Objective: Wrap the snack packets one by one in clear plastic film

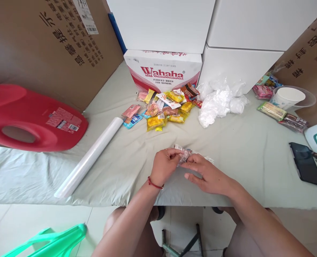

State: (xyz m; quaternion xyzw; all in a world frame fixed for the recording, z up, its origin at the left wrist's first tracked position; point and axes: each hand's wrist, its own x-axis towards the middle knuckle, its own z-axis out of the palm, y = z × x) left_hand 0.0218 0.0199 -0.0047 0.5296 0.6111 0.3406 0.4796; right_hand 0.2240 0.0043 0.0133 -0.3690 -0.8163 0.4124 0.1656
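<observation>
Near the front of the cloth-covered table, a small bundle of crinkled clear plastic wrap (pixel 185 155) lies between my two hands. Something pinkish-brown shows through the plastic, too small to name. My left hand (pixel 166 162), with a red cord at the wrist, pinches the bundle's left side between thumb and fingertips. From the right, my right hand (pixel 208 174) reaches over with fingers stretched out, their tips touching the bundle and the thumb held apart below. Part of the wrap sticks out behind the right fingers.
Several wrapped snacks (pixel 155 121) are heaped before a Wahaha box (pixel 165 69). Crumpled clear plastic (pixel 217 101) lies beside them. A plastic film roll (pixel 90 157) and red jug (pixel 35 117) are left; a phone (pixel 305 164) and paper cup (pixel 289 97) are right.
</observation>
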